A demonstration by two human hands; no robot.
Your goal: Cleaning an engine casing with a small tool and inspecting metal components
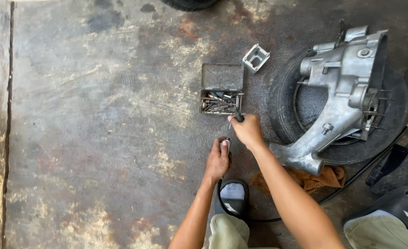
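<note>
My left hand (pixel 218 160) grips a small metal tool (pixel 226 140) upright against the concrete floor, just ahead of my sandal. Above it, my right hand (pixel 247 130) is closed on a thin dark bit (pixel 237 115) at the front edge of a small open metal box (pixel 221 89) filled with several bits. The box lid lies flat behind the tray. A large grey cast-metal engine casing (pixel 344 90) rests on a black tyre (pixel 282 99) to the right of my right arm.
A small square metal part (pixel 255 58) lies behind the box. An orange rag (pixel 311 179) sits under the casing's lower end. A black cable (pixel 374 161) runs along the right. My sandalled feet (pixel 233 197) are at the bottom. Another tyre edge (pixel 189 4) shows at the top.
</note>
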